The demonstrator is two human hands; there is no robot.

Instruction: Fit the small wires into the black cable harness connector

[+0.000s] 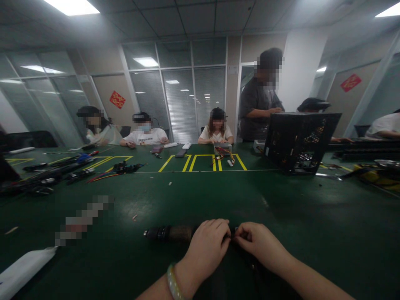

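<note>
A dark, rod-shaped tool that looks like an inline electric screwdriver (179, 233) lies across the green table, its metal tip pointing left. My left hand (210, 241) is closed around its rear part from above, with a pale bangle on the wrist. At the tool's right end, my right hand (254, 238) is closed in a pinch close to the left fingertips. What the right fingers pinch is small, dark and mostly hidden. Below the right hand, a dark cord-like strip (251, 265) runs toward the near edge, too dim to make out well.
A black computer case (300, 143) stands back right. Bundles of cables (123, 167) lie back left, and a power supply with coloured wires (222, 149) sits across the table (200, 196). A white wrapped item (28, 273) is near left. Several people sit opposite; one person (261, 98) stands.
</note>
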